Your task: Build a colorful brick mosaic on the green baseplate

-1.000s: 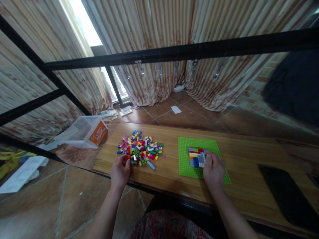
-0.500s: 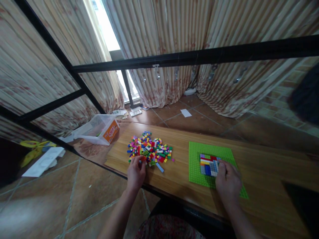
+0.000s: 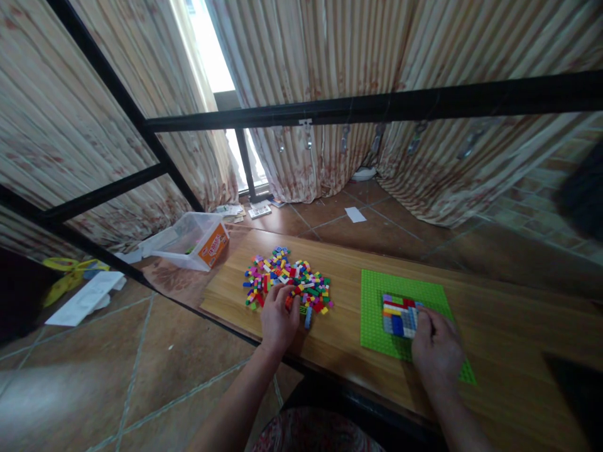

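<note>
My left hand (image 3: 279, 317) reaches into a heap of small colourful building bricks (image 3: 313, 285). Its thumb and fingers are curved and apart, with red and orange bricks showing between them; the fingertips are partly hidden. A long light-blue brick (image 3: 308, 318) lies just right of that hand. My right hand (image 3: 438, 345) is closed on the right edge of a block of joined bricks (image 3: 396, 320), in white, blue, red, yellow and grey. This block is over the green baseplate (image 3: 372, 314); whether it is pressed onto the studs I cannot tell.
The wooden table (image 3: 342, 295) carries the bricks and the baseplate. A clear plastic bin (image 3: 181, 254) with an orange label stands past its left end. A black metal bar (image 3: 339, 112) crosses in front of curtains (image 3: 311, 56). Paper (image 3: 355, 215) lies on the tiled floor.
My left hand has moved right across the heap, and the light-blue brick has turned more upright in view. The right hand still grips the block. The view has shifted slightly.
</note>
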A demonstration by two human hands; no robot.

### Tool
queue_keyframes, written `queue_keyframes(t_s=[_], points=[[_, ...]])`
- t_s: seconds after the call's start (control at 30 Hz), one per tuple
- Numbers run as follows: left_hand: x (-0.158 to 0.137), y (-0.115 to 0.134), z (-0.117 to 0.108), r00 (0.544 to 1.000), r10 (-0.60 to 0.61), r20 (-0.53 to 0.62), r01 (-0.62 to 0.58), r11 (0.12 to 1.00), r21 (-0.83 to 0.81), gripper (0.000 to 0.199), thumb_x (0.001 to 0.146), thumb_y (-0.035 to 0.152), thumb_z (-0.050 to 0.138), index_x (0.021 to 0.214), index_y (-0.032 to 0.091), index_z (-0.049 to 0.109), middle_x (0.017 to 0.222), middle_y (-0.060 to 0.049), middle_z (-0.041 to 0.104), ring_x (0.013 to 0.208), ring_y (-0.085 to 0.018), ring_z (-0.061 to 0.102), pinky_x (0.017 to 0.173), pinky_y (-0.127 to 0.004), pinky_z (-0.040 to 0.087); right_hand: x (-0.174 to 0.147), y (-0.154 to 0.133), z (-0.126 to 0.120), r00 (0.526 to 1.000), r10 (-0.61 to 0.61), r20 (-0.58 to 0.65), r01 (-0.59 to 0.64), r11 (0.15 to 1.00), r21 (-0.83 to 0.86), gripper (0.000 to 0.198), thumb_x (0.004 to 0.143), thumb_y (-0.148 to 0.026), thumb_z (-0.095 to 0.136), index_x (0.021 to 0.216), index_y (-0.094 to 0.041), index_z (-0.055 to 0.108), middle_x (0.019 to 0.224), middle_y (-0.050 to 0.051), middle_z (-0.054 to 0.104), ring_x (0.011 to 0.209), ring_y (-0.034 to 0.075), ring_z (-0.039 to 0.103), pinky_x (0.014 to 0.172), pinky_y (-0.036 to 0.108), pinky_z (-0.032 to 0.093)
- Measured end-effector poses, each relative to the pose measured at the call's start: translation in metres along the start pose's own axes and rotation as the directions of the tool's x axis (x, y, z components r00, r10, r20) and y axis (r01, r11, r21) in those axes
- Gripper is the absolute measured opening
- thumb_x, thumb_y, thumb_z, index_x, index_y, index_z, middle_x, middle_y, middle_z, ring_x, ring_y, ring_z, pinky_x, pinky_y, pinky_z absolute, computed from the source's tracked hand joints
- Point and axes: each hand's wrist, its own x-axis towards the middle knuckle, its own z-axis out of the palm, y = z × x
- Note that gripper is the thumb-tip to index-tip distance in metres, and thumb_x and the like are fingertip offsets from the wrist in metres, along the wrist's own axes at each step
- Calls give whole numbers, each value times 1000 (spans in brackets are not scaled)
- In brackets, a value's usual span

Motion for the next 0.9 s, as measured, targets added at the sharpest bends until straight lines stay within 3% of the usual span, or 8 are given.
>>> queue_keyframes(t_s=[0.1,0.27,0.57,0.9], points=[[21,8,6,990,88,114,-101,988,114,21,83,24,59,103,23,63,112,-7,58,103,-22,58,90,-34,48,1,-3,0,1000,17,-3,-17,1000,15,50,93,-46,32,97,-11,67,96,17,67,90,26,60,86,41,46],[50,18,21,929,186,321,-257,946,197,17,82,16,54,92,21,66,99,-7,62,98,-22,58,91,-35,46,1,-6,-1,999,32,-2,-32,999,33,48,93,-47,33,97,-13,66,97,15,67,93,26,59,87,41,45],[68,13,23,874,217,434,-340,912,228,17,88,19,46,83,21,62,89,-7,64,86,-22,60,82,-33,45,3,-10,1,998,67,-18,-66,995,76,43,93,-44,36,97,-14,67,98,14,66,93,24,59,89,42,45],[69,10,21,831,293,473,-442,864,241,15,87,20,47,89,22,62,87,-5,69,86,-22,62,89,-35,44,2,-12,1,995,102,-19,-100,990,96,42,94,-43,37,98,-14,67,99,14,66,96,24,59,90,42,44]])
